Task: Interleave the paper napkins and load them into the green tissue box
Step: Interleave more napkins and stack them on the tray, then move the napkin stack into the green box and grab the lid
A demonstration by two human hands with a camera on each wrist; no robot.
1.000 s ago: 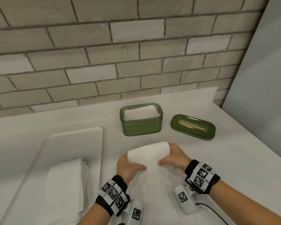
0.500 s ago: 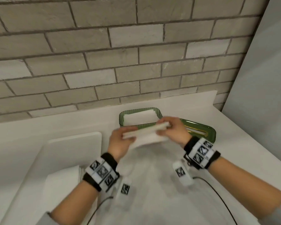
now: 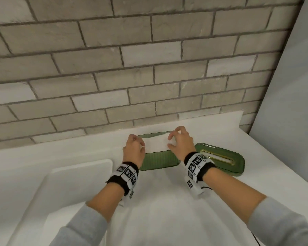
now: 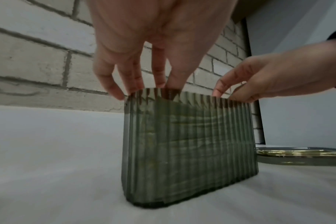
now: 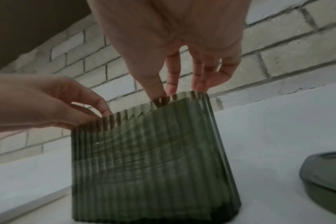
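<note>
The ribbed green tissue box (image 3: 158, 161) stands open on the white counter near the brick wall. A folded white napkin stack (image 3: 156, 143) lies in its top. My left hand (image 3: 142, 146) is at the stack's left end and my right hand (image 3: 170, 141) at its right end. In the left wrist view the left hand's fingertips (image 4: 159, 84) point straight down just inside the box (image 4: 188, 144) rim. In the right wrist view the right hand's thumb and fingertips (image 5: 171, 89) dip into the box (image 5: 150, 159) the same way. Layered napkins show through the wall.
The green lid (image 3: 220, 159) with a gold-rimmed slot lies flat just right of the box. A white tray (image 3: 75, 174) sits at the left; what it holds is out of view. The brick wall runs close behind, and a grey panel closes off the right.
Both hands lifted the folded napkin stack off the counter and carried it forward and down into the box. The view has tilted up, so the tray's napkin pile has dropped out of sight.
</note>
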